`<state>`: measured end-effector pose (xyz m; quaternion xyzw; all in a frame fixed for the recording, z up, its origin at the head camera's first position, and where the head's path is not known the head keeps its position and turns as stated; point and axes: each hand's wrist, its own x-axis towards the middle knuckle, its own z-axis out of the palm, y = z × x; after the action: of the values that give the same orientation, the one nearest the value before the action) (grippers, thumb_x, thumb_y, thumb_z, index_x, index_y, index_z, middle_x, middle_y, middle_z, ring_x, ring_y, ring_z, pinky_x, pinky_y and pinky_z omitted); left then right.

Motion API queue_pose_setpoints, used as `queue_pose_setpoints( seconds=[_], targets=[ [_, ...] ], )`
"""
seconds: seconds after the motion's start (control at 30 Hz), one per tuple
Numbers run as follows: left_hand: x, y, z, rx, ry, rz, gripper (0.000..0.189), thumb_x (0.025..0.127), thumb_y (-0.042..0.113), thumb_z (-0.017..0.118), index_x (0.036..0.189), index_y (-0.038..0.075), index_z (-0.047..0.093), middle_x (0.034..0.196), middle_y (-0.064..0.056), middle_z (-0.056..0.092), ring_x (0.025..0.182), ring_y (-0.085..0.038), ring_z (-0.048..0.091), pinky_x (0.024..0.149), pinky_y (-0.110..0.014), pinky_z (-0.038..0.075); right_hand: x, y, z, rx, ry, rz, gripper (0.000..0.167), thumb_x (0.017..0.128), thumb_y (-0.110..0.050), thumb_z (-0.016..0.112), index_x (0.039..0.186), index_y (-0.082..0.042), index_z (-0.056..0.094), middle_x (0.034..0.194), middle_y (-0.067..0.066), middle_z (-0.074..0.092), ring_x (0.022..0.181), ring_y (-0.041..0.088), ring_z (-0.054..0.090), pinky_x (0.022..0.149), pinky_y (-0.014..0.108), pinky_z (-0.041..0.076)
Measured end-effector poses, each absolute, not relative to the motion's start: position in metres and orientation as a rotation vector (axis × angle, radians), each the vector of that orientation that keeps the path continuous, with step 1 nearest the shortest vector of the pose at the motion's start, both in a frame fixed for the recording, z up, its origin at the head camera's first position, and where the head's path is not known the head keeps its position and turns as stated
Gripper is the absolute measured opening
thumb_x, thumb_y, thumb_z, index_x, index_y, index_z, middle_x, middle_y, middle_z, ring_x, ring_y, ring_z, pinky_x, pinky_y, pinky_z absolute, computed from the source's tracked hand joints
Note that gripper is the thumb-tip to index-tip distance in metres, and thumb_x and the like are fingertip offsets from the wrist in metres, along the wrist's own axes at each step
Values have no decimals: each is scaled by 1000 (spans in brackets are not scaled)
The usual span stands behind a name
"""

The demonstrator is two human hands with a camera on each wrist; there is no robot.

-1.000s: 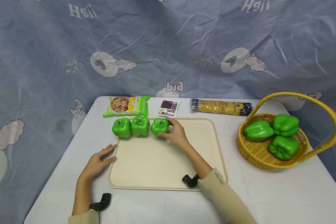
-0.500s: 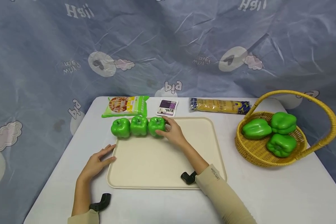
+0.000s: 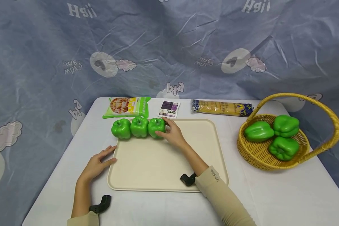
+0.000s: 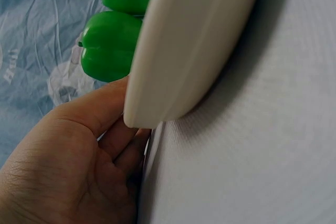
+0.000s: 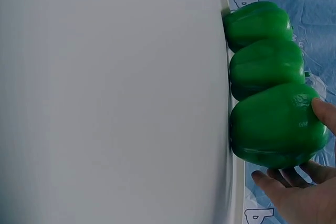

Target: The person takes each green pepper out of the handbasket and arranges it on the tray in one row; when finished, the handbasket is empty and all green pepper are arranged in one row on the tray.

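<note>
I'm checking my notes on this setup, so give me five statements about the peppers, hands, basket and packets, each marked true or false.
1. Three peppers are lined up along the tray's far edge. True.
2. The basket stands right of the tray. True.
3. Four peppers are in the basket. False: there are three.
4. Both hands touch peppers. False: only the right hand does; the left hand is at the tray's left edge.
5. The green packet lies left of the purple-and-white packet. True.
</note>
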<state>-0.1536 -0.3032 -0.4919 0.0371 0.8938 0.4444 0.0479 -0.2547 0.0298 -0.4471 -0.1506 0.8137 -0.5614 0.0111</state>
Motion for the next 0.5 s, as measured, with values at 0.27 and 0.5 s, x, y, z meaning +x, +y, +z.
queue_pose_setpoints(
  seconds=[0.27,0.5],
  targets=[
    [-153,-301,-497,126,2737,1341,59,81,39,69,135,20,51,145,-14,33,135,-36,22,105,-59,16,-254,34,-448,-498,2614,-1674,73,77,-20,76,139,-5,39,135,13,44,123,25,43,100,39,38],
    [-153,-304,-489,137,2741,1347,59,82,37,69,135,18,50,145,-16,32,135,-38,22,105,-60,16,-254,31,-446,-587,2609,-1680,76,77,-19,76,139,-1,36,134,15,44,123,27,42,102,41,36]
  ],
)
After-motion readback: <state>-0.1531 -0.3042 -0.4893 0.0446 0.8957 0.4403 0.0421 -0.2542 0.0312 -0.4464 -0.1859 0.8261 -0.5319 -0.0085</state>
